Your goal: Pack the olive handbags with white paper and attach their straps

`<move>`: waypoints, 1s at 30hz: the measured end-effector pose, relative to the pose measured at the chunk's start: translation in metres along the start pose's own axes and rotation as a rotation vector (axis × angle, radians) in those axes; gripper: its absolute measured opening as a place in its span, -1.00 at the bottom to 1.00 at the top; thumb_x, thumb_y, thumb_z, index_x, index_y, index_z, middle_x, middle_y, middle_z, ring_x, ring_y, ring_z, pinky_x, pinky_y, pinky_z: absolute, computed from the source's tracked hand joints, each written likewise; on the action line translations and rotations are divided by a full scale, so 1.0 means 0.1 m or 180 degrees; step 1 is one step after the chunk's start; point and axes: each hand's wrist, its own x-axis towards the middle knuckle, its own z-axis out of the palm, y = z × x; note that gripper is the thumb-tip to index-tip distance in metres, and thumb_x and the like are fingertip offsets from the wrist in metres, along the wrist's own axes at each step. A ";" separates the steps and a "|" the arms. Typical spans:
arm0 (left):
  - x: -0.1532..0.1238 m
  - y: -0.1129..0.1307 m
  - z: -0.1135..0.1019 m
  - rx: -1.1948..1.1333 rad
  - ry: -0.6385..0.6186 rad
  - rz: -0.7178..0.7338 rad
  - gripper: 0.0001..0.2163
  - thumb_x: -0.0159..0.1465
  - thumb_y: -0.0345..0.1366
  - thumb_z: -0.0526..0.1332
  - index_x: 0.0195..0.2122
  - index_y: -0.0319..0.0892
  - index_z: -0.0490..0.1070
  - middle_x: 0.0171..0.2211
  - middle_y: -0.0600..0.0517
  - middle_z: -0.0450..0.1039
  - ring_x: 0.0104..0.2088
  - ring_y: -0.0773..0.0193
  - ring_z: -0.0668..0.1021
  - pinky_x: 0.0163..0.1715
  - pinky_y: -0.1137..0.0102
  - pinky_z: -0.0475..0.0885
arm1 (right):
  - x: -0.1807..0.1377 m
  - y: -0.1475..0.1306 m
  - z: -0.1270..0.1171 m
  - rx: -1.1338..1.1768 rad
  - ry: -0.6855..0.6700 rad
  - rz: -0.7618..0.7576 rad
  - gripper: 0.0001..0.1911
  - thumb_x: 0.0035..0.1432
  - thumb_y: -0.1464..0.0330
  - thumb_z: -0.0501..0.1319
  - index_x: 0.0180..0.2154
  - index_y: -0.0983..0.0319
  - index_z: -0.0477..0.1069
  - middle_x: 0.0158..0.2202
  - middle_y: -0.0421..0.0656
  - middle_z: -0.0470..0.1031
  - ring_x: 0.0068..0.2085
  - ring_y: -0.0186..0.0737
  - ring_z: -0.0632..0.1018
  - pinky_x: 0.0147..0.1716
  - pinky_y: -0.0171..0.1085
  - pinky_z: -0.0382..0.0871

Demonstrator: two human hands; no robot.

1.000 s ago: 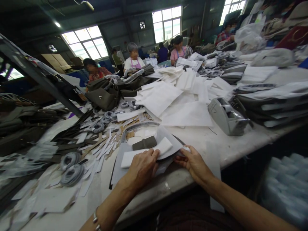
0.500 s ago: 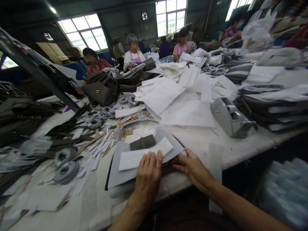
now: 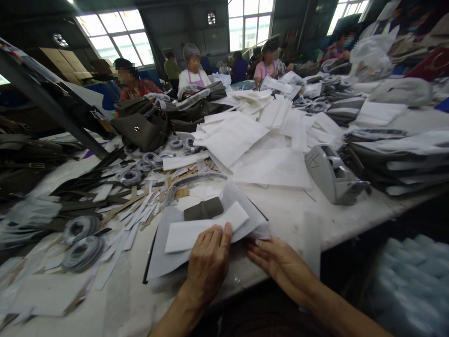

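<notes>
A handbag (image 3: 146, 262) with a dark edge lies in front of me, its body mostly covered by a pale grey wrapping sheet (image 3: 157, 269). A brown-grey strap tab (image 3: 203, 208) shows above a folded white foam strip (image 3: 180, 235). My left hand (image 3: 209, 257) is closed over the strip's lower edge, fingers together and thumb hidden. By the bag's lower right corner, my right hand (image 3: 280, 264) has its fingers stretched out, with the tips close to the bag's edge. Whether they touch its underside is hidden. The plastic-wrapped handle (image 3: 196, 178) arches away at the back.
A grey tape dispenser (image 3: 329, 175) stands to the right, before stacked dark bags (image 3: 379, 164). White foam sheets (image 3: 235, 135) are piled behind. Wrapped strap coils (image 3: 82, 252) and paper strips (image 3: 140, 215) cover the left. Several people sit across the table.
My right hand has come off the bag's right edge, moved lower and flattened out. The left hand stays on the foam strip. The view has shifted slightly.
</notes>
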 end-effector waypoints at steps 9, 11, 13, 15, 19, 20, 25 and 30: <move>0.01 -0.11 -0.17 -0.0301 0.0021 -0.0364 -0.64 0.36 -0.30 0.19 0.16 -0.20 0.24 -0.20 -0.05 0.46 -0.26 0.14 0.49 -0.23 0.26 0.40 | 0.15 0.03 0.11 0.0311 -0.0244 -0.0005 -0.65 0.00 0.37 0.45 -0.12 0.18 0.52 -0.01 -0.13 0.55 0.08 -0.07 0.49 0.11 -0.12 0.33; -0.02 -0.12 -0.20 -0.0391 0.0029 -0.0340 -0.64 0.37 -0.30 0.17 0.17 -0.19 0.22 -0.19 -0.06 0.46 -0.25 0.15 0.49 -0.22 0.26 0.39 | 0.16 0.05 0.14 0.0344 -0.0302 -0.0170 -0.62 -0.02 0.39 0.46 -0.11 0.15 0.52 -0.04 -0.16 0.57 0.06 -0.07 0.50 0.12 -0.10 0.33; -0.05 -0.11 -0.22 -0.0422 -0.0009 -0.0310 -0.61 0.37 -0.31 0.16 0.20 -0.20 0.20 -0.16 -0.07 0.45 -0.23 0.14 0.49 -0.21 0.26 0.39 | 0.19 0.08 0.15 0.0326 -0.0317 -0.0292 -0.58 -0.03 0.39 0.48 -0.09 0.13 0.51 -0.05 -0.17 0.57 0.04 -0.06 0.51 0.10 -0.08 0.36; -0.06 -0.09 -0.22 -0.0404 -0.0083 -0.0319 -0.58 0.34 -0.33 0.18 0.21 -0.20 0.18 -0.16 -0.07 0.45 -0.22 0.13 0.48 -0.20 0.26 0.40 | 0.21 0.12 0.15 0.0266 -0.0333 -0.0366 -0.55 -0.03 0.38 0.50 -0.07 0.13 0.50 -0.03 -0.16 0.56 0.02 -0.04 0.52 0.08 -0.06 0.37; -0.04 -0.08 -0.24 -0.0352 -0.0301 -0.0337 -0.49 0.28 -0.37 0.23 0.24 -0.22 0.15 -0.19 -0.04 0.42 -0.26 0.12 0.47 -0.24 0.23 0.41 | 0.25 0.17 0.13 0.0147 -0.0296 -0.0438 -0.52 0.01 0.33 0.50 -0.02 0.15 0.47 -0.01 -0.12 0.55 0.00 -0.03 0.53 0.02 -0.07 0.43; -0.03 -0.08 -0.24 -0.0320 -0.0360 -0.0311 -0.47 0.27 -0.38 0.24 0.25 -0.22 0.14 -0.21 -0.03 0.42 -0.28 0.12 0.46 -0.26 0.23 0.41 | 0.26 0.18 0.14 0.0128 -0.0242 -0.0445 -0.52 0.02 0.31 0.49 -0.01 0.16 0.47 0.00 -0.11 0.55 -0.01 -0.03 0.54 -0.02 -0.09 0.44; 0.02 -0.15 -0.26 -0.0226 -0.0550 0.0038 -0.43 0.24 -0.43 0.24 0.28 -0.25 0.13 -0.25 -0.03 0.41 -0.32 0.12 0.45 -0.33 0.21 0.42 | 0.29 0.21 0.17 0.0074 0.0008 -0.0431 -0.53 0.01 0.27 0.51 -0.04 0.20 0.49 -0.05 -0.10 0.57 -0.13 -0.06 0.58 -0.18 -0.17 0.49; -0.01 -0.13 -0.22 -0.0209 -0.0495 0.0020 -0.45 0.25 -0.48 0.17 0.28 -0.22 0.16 -0.17 -0.06 0.44 -0.30 0.13 0.46 -0.32 0.22 0.43 | 0.26 0.18 0.16 0.0026 -0.0065 -0.0343 -0.56 0.00 0.26 0.51 -0.08 0.23 0.53 -0.10 -0.08 0.59 -0.14 -0.06 0.58 -0.22 -0.20 0.49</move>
